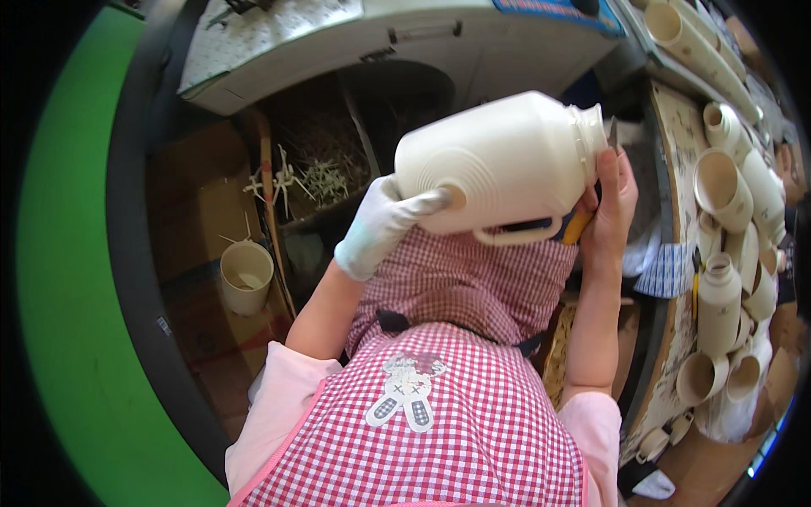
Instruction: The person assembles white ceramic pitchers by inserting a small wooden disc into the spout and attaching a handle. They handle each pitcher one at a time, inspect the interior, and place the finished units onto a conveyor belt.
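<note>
A large cream plastic jug body with a ridged neck and a side handle lies tilted across my lap, its neck toward the right. My left hand, in a whitish glove, grips it at the base end, with the thumb at a round recess ringed by circles. My bare right hand is closed around a knife with a yellow handle. Its blade sticks up beside the rim of the neck, and whether it touches the rim I cannot tell. The jug hides part of the right fingers.
A bench at the right carries several cream jug bodies and open cylinders. At the left, a cream cup stands in a cardboard box, beside a bin of plastic scraps. A white machine or cabinet stands ahead.
</note>
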Action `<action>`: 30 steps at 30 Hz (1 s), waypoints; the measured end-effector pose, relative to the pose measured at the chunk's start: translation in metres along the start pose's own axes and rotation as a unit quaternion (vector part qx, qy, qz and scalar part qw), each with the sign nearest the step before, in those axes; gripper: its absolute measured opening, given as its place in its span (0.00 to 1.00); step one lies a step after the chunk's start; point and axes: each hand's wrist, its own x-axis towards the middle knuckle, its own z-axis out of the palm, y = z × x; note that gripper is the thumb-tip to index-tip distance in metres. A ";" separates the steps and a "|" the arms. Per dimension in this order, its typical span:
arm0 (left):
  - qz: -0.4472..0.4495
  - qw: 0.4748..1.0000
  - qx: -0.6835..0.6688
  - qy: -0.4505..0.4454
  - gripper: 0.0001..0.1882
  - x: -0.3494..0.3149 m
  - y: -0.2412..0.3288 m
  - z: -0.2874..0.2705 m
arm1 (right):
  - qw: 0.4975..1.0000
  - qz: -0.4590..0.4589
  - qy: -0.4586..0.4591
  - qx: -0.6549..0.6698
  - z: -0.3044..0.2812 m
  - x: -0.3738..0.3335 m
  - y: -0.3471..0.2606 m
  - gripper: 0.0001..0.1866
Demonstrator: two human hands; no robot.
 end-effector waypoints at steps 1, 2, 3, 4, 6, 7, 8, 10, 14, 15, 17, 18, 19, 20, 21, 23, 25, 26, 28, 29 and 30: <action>-0.017 1.000 -0.013 0.000 0.23 0.004 0.008 -0.014 | 0.999 0.014 -0.032 0.024 0.006 0.008 -0.001 0.33; 0.054 0.997 0.021 0.040 0.22 0.006 0.017 -0.034 | 0.996 0.029 -0.050 0.063 0.013 0.016 -0.003 0.32; 0.155 0.987 0.013 0.042 0.22 0.008 0.023 -0.055 | 0.992 0.064 -0.057 0.094 0.024 0.023 -0.003 0.32; 0.215 0.969 -0.005 0.120 0.23 0.008 0.022 -0.069 | 0.985 0.112 -0.045 0.120 0.035 0.029 -0.005 0.32; 0.164 0.971 0.176 -0.004 0.31 0.003 0.017 -0.101 | 0.983 0.102 -0.094 0.123 0.072 0.035 0.001 0.32; 0.100 0.992 0.073 -0.026 0.32 -0.003 0.013 -0.112 | 0.977 0.095 -0.154 0.111 0.088 0.038 0.003 0.32; 0.133 0.990 0.039 -0.008 0.31 -0.007 0.010 -0.119 | 0.964 0.118 -0.213 0.104 0.100 0.042 0.002 0.32; 0.275 0.941 0.147 0.130 0.28 -0.013 0.030 -0.135 | 0.956 0.087 -0.246 0.134 0.106 0.048 -0.002 0.31; 0.470 0.423 0.688 0.356 0.25 0.008 0.207 -0.208 | 0.990 0.062 -0.130 0.005 0.084 0.049 -0.004 0.24; 0.465 0.291 0.751 0.367 0.24 0.029 0.260 -0.227 | 0.983 0.076 -0.166 0.007 0.078 0.047 -0.001 0.23; 0.397 0.365 0.758 0.367 0.23 0.093 0.344 -0.257 | 0.977 0.127 -0.169 -0.029 0.070 0.039 0.012 0.20; 0.346 0.465 0.723 0.375 0.22 0.131 0.375 -0.266 | 0.974 0.128 -0.185 -0.015 0.068 0.035 0.019 0.19; 0.293 0.547 0.680 0.391 0.22 0.167 0.400 -0.268 | 0.976 0.129 -0.173 -0.008 0.066 0.032 0.025 0.19; 0.264 0.564 0.682 0.384 0.23 0.198 0.407 -0.267 | 0.975 0.135 -0.174 -0.012 0.063 0.028 0.031 0.19; 0.234 0.581 0.683 0.375 0.25 0.222 0.409 -0.262 | 0.977 0.138 -0.164 -0.021 0.059 0.026 0.034 0.18; 0.257 0.608 0.654 0.369 0.23 0.239 0.398 -0.249 | 0.979 0.145 -0.141 -0.026 0.048 0.023 0.038 0.17; 0.360 0.622 0.588 0.371 0.19 0.236 0.377 -0.232 | 0.982 0.140 -0.126 -0.023 0.035 0.022 0.039 0.16; 0.366 0.656 0.569 0.335 0.18 0.231 0.372 -0.223 | 0.981 0.146 -0.125 -0.011 0.029 0.021 0.039 0.16; 0.368 0.719 0.527 0.264 0.15 0.217 0.364 -0.210 | 0.979 0.160 -0.121 -0.022 0.019 0.020 0.040 0.16; 0.355 0.731 0.524 0.255 0.15 0.211 0.362 -0.207 | 0.979 0.163 -0.117 -0.023 0.016 0.019 0.041 0.16; 0.343 0.743 0.519 0.246 0.16 0.206 0.361 -0.204 | 0.979 0.165 -0.118 -0.026 0.015 0.018 0.042 0.16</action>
